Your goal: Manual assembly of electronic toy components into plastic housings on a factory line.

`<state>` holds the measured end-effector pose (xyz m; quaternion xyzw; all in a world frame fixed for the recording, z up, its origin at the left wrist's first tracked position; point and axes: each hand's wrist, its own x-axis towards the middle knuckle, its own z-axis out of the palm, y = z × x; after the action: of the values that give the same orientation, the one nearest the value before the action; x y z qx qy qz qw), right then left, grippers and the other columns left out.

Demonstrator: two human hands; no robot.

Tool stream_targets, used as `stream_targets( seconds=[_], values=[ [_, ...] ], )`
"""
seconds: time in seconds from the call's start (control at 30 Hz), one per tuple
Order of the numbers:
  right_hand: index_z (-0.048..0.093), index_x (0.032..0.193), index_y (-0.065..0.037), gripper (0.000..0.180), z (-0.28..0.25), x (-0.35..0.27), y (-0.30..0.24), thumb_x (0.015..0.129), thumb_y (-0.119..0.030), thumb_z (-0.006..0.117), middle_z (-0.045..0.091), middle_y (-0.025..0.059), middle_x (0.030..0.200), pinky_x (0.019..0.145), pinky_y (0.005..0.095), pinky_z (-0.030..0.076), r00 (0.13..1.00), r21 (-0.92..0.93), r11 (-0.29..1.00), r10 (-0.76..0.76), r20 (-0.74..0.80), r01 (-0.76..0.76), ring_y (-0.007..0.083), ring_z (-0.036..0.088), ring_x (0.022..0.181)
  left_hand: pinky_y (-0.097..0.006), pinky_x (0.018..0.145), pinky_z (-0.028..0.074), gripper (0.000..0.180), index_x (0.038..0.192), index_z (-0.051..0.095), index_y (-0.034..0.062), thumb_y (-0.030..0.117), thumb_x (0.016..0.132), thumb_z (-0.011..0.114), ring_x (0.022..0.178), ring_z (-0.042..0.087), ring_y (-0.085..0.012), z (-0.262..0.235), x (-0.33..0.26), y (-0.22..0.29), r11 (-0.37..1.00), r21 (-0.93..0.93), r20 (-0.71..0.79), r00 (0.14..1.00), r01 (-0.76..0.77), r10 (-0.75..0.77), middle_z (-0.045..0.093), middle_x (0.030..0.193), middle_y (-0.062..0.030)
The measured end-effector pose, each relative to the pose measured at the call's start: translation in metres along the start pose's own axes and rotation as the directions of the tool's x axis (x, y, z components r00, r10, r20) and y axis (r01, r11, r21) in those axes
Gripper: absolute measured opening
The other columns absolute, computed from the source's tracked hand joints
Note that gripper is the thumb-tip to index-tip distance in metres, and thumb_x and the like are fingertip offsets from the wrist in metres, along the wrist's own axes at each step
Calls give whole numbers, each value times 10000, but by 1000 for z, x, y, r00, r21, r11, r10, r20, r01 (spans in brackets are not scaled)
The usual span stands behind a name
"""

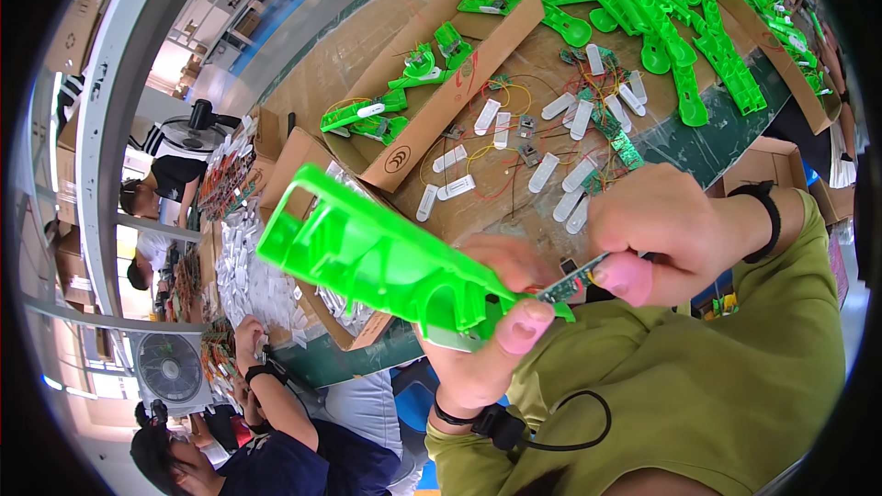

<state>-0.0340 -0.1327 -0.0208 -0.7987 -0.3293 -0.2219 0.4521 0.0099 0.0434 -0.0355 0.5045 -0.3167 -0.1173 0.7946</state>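
My left hand [501, 335] is closed round one end of a bright green plastic shell [367, 253], its thumb pressed near the edge. The shell's hollow, ribbed inside shows, and its other end has a rectangular loop. My right hand [666, 234] pinches a small green circuit board [568, 285] between thumb and curled fingers, right at the shell's end by my left thumb. Whether the board touches the shell, I cannot tell. Beyond my hands, white oblong pieces [544, 173] lie on the table among thin red and yellow wires and small boards [620, 138].
A shallow cardboard tray [450, 96] holds green shells with parts in them. More green shells [657, 14] are heaped at the back right. White parts [243, 262] cover the table at left, beside a cardboard box [299, 161]. A co-worker [276, 445] sits at the lower left.
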Motion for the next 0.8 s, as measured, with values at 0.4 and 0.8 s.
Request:
stream_targets(
  seconds=[0.4,0.8],
  values=[
    [459,683,-38,126,10,-5,1,779,-77,530,409,35,495,350,279,290,977,-35,991,118,-178,-126,163,415,380,-274,613,414,222,839,503,0,64,683,649,691,496,-173,6,2,-20,904,339,-150,933,-262,327,504,825,-110],
    [436,703,-43,127,13,4,-17,788,-92,516,431,74,541,398,325,339,975,109,969,217,52,-222,242,463,450,-289,697,403,957,1029,463,-44,773,678,108,799,504,-176,4,5,-12,951,61,-138,946,304,-294,520,923,-102]
  ],
)
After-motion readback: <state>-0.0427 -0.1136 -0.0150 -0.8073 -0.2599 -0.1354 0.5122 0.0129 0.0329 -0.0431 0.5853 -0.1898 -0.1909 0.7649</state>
